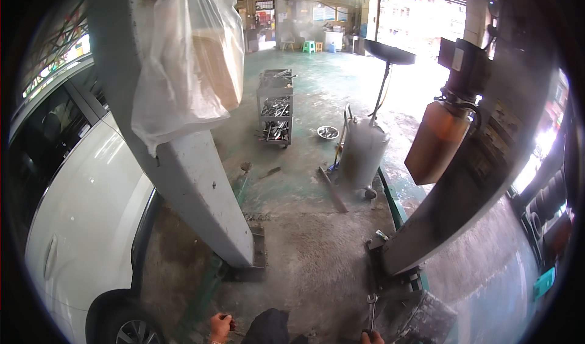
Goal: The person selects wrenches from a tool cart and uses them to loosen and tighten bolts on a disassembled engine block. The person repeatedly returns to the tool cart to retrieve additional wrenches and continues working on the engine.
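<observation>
At the lower edge my right hand point(373, 338) is closed round a silver wrench point(372, 312), its open-ended jaw pointing up and away from me. My left hand point(221, 328) is curled closed, left of my dark-clothed leg point(268, 327). A small dark shape shows at its fingers, too unclear to name. Nearest the right hand is the base of the right grey lift post point(439, 234). The left hand is below the foot of the left grey lift post point(213, 204).
A white car point(85, 204) stands at the left. A clear plastic bag point(189, 63) hangs on the left post, a brownish fluid container point(437, 140) on the right one. Ahead are a tool cart point(276, 91), a wheeled oil drainer point(364, 152), a metal bowl point(328, 134) and a floor bar point(332, 190).
</observation>
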`<control>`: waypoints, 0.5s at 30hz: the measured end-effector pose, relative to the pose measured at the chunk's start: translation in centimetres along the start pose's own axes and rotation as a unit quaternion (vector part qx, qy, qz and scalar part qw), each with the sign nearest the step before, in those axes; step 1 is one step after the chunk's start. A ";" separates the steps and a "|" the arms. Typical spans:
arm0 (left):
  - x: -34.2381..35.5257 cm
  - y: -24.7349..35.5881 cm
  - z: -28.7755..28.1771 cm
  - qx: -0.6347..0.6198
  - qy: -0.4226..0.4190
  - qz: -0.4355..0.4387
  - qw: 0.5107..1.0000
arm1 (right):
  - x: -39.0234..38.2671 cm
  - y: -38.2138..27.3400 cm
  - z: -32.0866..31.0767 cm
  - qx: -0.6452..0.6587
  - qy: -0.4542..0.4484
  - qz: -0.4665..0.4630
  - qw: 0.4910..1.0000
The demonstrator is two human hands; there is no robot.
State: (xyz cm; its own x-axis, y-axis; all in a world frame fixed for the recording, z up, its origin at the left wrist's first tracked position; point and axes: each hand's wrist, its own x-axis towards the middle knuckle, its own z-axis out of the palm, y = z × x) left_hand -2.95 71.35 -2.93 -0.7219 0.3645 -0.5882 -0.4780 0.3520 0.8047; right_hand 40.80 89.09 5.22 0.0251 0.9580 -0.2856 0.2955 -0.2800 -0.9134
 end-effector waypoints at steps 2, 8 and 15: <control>0.4 1.0 1.3 -0.002 0.011 -0.026 1.000 | 3.5 -0.5 1.0 -0.042 -0.006 0.000 0.999; 6.7 5.2 13.0 0.055 0.012 -0.065 0.996 | 13.5 -1.4 3.0 -0.058 -0.016 0.099 0.993; 18.6 18.9 31.5 0.056 -0.108 -0.024 0.992 | 25.9 -8.7 4.8 -0.101 0.031 0.068 0.992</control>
State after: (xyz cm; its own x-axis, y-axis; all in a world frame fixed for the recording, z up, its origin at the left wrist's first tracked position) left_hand -9.65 111.92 -1.16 -0.5695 0.5164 -0.6395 -0.4425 0.4630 0.7680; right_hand 34.33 116.02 4.42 0.1353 0.9160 -0.3776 0.4714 -0.3947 -0.7887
